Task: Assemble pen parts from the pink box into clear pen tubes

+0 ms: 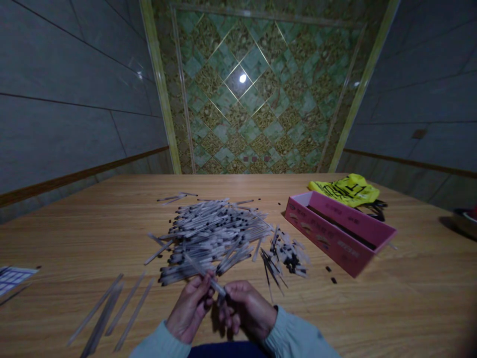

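My left hand pinches the middle of a thin translucent tube near the table's front edge. Close beside it, my right hand has thumb and fingers closed on the tube's dark near end. The tube slants from upper left down to my right hand. Just beyond both hands lies a large pile of similar tubes with black ends. To its right are thin dark sticks and a small heap of clear and black pieces.
An open pink box stands at the right, with a yellow bag behind it. Several clear strips lie at the front left, near a checked sheet. A dark round object sits at the far right edge.
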### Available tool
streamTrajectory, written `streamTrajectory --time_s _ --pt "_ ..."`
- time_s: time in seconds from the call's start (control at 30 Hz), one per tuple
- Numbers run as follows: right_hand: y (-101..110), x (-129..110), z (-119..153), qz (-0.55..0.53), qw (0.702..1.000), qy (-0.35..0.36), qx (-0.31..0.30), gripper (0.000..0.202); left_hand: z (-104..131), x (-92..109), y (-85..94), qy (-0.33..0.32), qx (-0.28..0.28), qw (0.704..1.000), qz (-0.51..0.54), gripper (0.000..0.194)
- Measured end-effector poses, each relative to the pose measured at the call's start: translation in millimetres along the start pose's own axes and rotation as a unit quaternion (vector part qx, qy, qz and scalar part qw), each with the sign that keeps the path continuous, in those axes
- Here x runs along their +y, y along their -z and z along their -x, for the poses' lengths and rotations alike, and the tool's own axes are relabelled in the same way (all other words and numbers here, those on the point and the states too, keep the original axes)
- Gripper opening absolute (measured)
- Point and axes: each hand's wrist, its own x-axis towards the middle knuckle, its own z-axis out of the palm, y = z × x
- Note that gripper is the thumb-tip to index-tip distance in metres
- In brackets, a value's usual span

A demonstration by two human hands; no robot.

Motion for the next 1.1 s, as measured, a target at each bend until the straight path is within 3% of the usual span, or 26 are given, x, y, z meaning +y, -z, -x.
streamTrajectory --time_s 0.2,0.4,0.53,0.67,0.83,1.0,1.07,1.1 --pt "0.0 -0.8 0.5 0.013 1.000 -0.015 0.012 0.045 1.0 1.1 -1.4 -0.013 0.003 0.999 -0.038 0.039" --pt "-2.2 3.3 -0.8 0.050 0.997 0.054 0.021 0.047 -0.2 -1.2 -0.6 -0.045 -0.006 0.992 -0.122 0.037" --pt "2.7 2.8 -1.6 0.017 1.000 0.002 0.018 0.047 2.3 -0.8 -2.6 -0.069 -0.021 0.989 -0.128 0.037" --pt "8.2 0.4 0.5 -0.017 0.997 -0.056 -0.045 0.041 5.7 1.2 -4.1 -0.083 -0.043 0.991 -0.098 0.036" --pt "5.8 -3.6 5.0 0.001 0.997 -0.044 -0.060 0.042 9.4 4.4 -5.1 -0.081 -0.020 0.990 -0.115 0.037" --pt "-0.7 -7.2 5.5 0.128 0.992 0.022 0.007 0.046 11.4 6.3 -6.2 -0.083 0.011 0.987 -0.135 0.039" --pt "-4.8 -8.9 6.7 0.241 0.967 0.066 0.049 0.046 10.6 5.1 -5.6 -0.087 0.026 0.986 -0.140 0.040" --pt "-7.2 -9.9 8.1 0.318 0.940 0.100 0.076 0.046 9.8 3.9 -5.0 -0.089 0.033 0.985 -0.142 0.040"
